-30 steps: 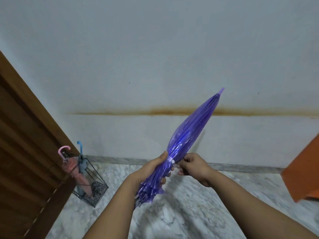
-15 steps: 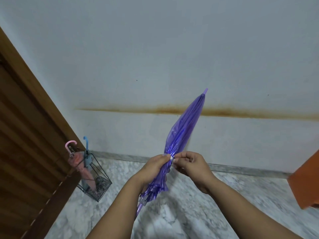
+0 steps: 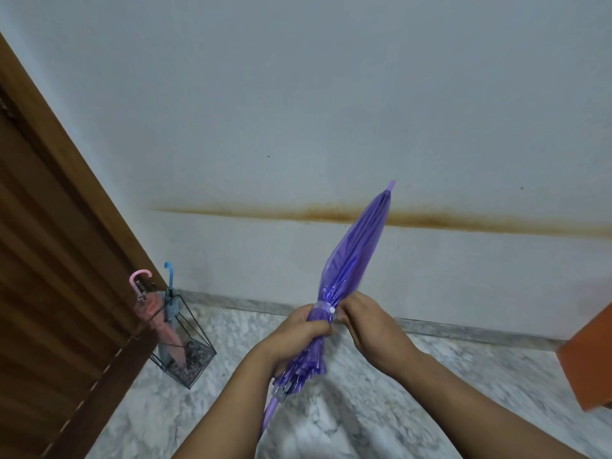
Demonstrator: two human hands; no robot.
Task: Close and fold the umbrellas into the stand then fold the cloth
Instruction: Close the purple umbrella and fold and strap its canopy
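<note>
Already, the wire stand (image 3: pixel 183 346) by the door is holding two closed umbrellas. Mid-air, the left hand (image 3: pixel 296 336) is clamping the light, slippery purple umbrella (image 3: pixel 351 270) while the right hand (image 3: pixel 367 323) is pinching its strap; gripping the gathered ribs looks best.

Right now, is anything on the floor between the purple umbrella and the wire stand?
Nothing visible. Bare marble floor lies between the purple umbrella, held by both hands, and the stand. The pink umbrella and blue umbrella already occupy it.
</note>
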